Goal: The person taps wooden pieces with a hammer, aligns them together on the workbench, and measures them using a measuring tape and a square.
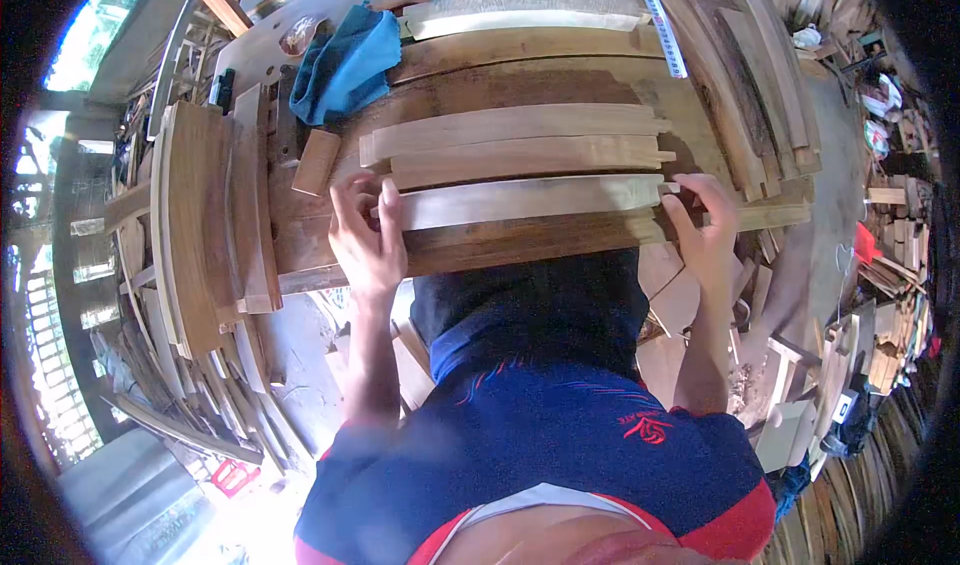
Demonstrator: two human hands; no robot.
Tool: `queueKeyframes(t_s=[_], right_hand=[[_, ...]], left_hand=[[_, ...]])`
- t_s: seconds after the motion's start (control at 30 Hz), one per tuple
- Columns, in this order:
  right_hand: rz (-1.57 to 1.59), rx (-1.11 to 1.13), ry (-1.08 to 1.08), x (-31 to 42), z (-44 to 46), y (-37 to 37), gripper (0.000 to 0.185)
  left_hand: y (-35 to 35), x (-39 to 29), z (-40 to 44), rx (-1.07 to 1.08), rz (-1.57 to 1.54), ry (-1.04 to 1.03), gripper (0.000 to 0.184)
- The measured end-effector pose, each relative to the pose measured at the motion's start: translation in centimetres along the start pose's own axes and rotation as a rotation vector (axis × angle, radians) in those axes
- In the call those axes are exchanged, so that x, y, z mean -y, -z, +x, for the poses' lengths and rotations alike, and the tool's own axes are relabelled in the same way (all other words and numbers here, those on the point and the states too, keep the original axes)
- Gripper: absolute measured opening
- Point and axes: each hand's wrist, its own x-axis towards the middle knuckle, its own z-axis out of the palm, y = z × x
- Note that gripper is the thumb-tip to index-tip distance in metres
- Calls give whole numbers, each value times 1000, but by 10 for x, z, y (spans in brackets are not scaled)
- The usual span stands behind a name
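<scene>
While you stood over the bench (420,93), both your forearms reached forward and up from the short sleeves, well apart, with a hand at each end of the front wood strip (530,200). That strip lay lengthwise across the near part of the bench top, in front of your body, its upper face catching the light.

Your left hand (370,233) was bent over at the strip's left end, its back partly turned up. The thumb stood raised and apart from the curled forefinger; the other fingers were partly hidden — you couldn't tell from this view whether they pinched the wood or only rested against it.

Your right hand (705,227) came in at the other end with the wrist angled inward. Its thumb and forefinger curved toward each other and held the narrow right tip between them, while the remaining fingers were folded out of clear sight.

Just beyond lay two more strips (520,123), side by side and roughly parallel to the front one. A small wood block (317,162) sat near your left hand, with a blue cloth (350,65) crumpled farther back — and a ruler (660,23) slanted across the far right.
</scene>
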Motion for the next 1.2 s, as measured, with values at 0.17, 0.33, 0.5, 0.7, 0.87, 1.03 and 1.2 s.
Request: queueKeyframes(t_s=[0.17, 0.33, 0.5, 0.7, 0.87, 1.03, 1.2], right_hand=[[5, -62, -58, -13, -1, -4, 28], [378, -158, 22, -11, 9, -17, 58], [664, -77, -28, -12, 41, -37, 91], [552, 44, -2, 4, 56, -45, 98], [552, 42, 35, 1, 56, -49, 96], [603, 34, 39, 6, 57, -48, 95], [651, 1, 8, 1, 58, -48, 94]], left_hand=[[-1, -6, 7, 16, 359, -49, 38], [1, 3, 7, -55, 374, -98, 48], [-13, 10, 30, -34, -305, -170, 68], [-21, 10, 45, 191, -550, 24, 88], [-28, 5, 45, 185, -518, 10, 89], [-22, 8, 44, 250, -562, -28, 89], [-20, 15, 44, 252, -638, -30, 91]])
